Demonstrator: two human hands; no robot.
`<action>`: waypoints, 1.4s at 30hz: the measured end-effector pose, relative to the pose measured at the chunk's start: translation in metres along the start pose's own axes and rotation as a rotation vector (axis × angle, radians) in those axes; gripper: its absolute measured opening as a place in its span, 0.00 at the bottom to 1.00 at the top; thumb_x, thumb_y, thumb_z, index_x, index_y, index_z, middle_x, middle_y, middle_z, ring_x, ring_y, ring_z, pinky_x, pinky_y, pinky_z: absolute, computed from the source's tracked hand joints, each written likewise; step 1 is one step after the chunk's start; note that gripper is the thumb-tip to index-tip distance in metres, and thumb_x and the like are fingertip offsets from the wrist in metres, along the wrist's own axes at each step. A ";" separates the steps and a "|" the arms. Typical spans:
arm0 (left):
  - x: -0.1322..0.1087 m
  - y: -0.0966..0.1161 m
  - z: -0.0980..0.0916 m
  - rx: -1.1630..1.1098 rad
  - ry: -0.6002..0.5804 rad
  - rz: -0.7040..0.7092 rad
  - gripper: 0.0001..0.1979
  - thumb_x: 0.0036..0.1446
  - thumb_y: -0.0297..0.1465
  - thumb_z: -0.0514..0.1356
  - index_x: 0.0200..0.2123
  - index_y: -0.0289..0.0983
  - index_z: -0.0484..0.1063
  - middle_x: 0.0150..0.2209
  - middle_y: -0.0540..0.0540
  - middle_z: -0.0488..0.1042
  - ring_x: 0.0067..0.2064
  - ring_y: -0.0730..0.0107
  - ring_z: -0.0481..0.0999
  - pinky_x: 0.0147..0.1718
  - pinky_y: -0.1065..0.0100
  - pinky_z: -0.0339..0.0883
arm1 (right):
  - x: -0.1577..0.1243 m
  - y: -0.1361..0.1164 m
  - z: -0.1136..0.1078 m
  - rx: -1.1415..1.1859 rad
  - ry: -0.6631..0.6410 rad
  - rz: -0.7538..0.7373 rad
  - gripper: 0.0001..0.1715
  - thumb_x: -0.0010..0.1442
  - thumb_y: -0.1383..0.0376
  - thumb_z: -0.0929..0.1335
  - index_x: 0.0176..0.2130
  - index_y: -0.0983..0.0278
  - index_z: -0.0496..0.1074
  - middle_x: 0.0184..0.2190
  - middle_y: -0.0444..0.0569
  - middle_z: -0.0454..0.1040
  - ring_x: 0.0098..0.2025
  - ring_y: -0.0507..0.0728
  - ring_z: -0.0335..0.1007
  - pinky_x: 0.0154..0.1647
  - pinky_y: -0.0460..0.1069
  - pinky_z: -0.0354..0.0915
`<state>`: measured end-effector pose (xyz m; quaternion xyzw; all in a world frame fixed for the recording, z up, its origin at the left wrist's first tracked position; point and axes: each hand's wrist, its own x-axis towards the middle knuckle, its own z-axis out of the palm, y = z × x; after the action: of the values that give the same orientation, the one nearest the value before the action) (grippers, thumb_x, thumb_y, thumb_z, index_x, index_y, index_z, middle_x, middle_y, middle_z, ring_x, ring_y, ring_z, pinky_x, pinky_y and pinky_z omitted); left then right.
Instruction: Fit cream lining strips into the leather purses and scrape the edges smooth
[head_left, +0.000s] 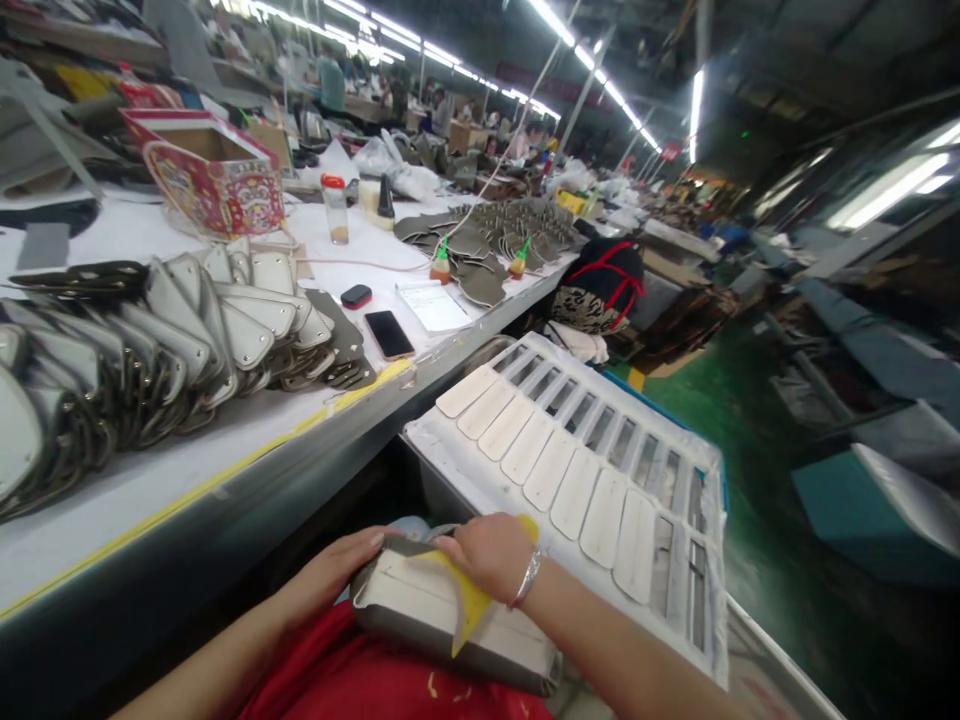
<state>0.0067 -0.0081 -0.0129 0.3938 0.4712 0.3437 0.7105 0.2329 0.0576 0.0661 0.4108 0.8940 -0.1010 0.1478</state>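
Observation:
On my lap lies a thick grey, box-shaped piece [405,590] with a cream-white upper face, pencil-like lines on it and folded grey edges. My left hand [352,555] grips its far left corner, the thumb side resting along the edge. My right hand [491,555] is closed round a flat yellow scraper [471,610], whose pointed end reaches down across the white face. The scraper's other end shows just above the knuckles. Some of my right fingertips are hidden behind the hand.
Right of me, a white slatted crate [480,445] carries a row of cream rounded strips [574,490]. The bench at left holds stacked white-and-grey panels [202,330], a phone [389,334], a notepad [433,305], small glue bottles [441,265] and a red patterned box [217,180].

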 end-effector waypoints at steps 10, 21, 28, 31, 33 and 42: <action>0.000 0.013 0.003 -0.097 -0.091 -0.001 0.19 0.54 0.35 0.56 0.47 0.33 0.71 0.45 0.43 0.75 0.47 0.57 0.71 0.47 0.62 0.59 | -0.044 0.001 0.012 0.197 0.063 0.213 0.36 0.66 0.52 0.48 0.27 0.63 0.73 0.26 0.52 0.76 0.30 0.57 0.71 0.27 0.49 0.53; 0.000 0.014 0.008 -0.133 -0.077 -0.031 0.20 0.52 0.34 0.57 0.48 0.34 0.70 0.45 0.42 0.75 0.45 0.59 0.71 0.44 0.64 0.60 | -0.041 0.015 0.032 0.452 0.149 0.211 0.34 0.67 0.52 0.49 0.26 0.64 0.69 0.24 0.48 0.73 0.27 0.53 0.67 0.27 0.47 0.53; 0.004 0.028 0.021 0.044 0.063 -0.100 0.20 0.47 0.32 0.53 0.44 0.34 0.71 0.36 0.45 0.77 0.35 0.62 0.71 0.34 0.65 0.61 | -0.035 0.012 0.029 0.403 0.190 0.169 0.32 0.67 0.54 0.49 0.26 0.63 0.69 0.25 0.49 0.74 0.28 0.54 0.68 0.28 0.49 0.54; 0.006 0.032 0.027 0.128 0.123 -0.104 0.20 0.45 0.31 0.53 0.42 0.35 0.73 0.37 0.46 0.76 0.38 0.60 0.70 0.37 0.64 0.61 | -0.031 0.007 0.029 0.342 0.220 0.160 0.30 0.67 0.54 0.51 0.27 0.63 0.69 0.26 0.51 0.74 0.29 0.56 0.69 0.29 0.50 0.54; 0.008 0.031 0.030 0.196 0.172 -0.081 0.19 0.45 0.31 0.53 0.41 0.36 0.73 0.39 0.46 0.75 0.42 0.58 0.69 0.43 0.64 0.59 | -0.029 0.003 0.027 0.305 0.240 0.176 0.29 0.66 0.53 0.51 0.28 0.64 0.69 0.28 0.51 0.74 0.31 0.57 0.69 0.31 0.50 0.55; -0.005 0.034 0.008 0.235 0.048 -0.097 0.21 0.52 0.38 0.54 0.49 0.39 0.71 0.46 0.45 0.75 0.47 0.57 0.70 0.44 0.63 0.62 | -0.075 -0.004 0.012 1.014 0.205 0.213 0.18 0.61 0.56 0.59 0.27 0.64 0.65 0.25 0.45 0.69 0.28 0.52 0.63 0.28 0.46 0.57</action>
<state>0.0090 0.0012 0.0208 0.4426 0.5437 0.2609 0.6637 0.2784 -0.0012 0.0806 0.5269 0.6961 -0.4645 -0.1481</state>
